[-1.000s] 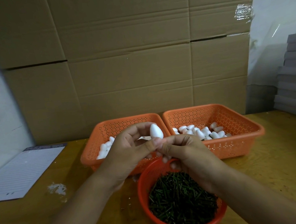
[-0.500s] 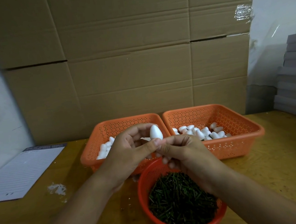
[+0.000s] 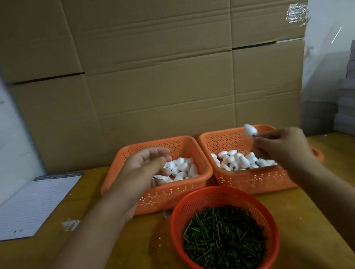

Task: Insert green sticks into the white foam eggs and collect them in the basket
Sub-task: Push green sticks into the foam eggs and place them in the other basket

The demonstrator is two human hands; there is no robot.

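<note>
Your right hand (image 3: 282, 148) pinches a stick carrying an egg (image 3: 250, 130) over the right basket (image 3: 252, 181); your left hand (image 3: 145, 170) hangs loosely spread, empty, over the left basket (image 3: 167, 196); sticks (image 3: 223, 238) fill the near bowl (image 3: 202, 199).

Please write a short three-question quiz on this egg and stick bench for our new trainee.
1. True or false: the right hand pinches the stick of a foam egg above the right basket.
2. What fills the round basket? A) eggs B) green sticks C) paper
3. Over which basket is the left hand?

Key: 1 true; 2 B; 3 the left basket.
</note>
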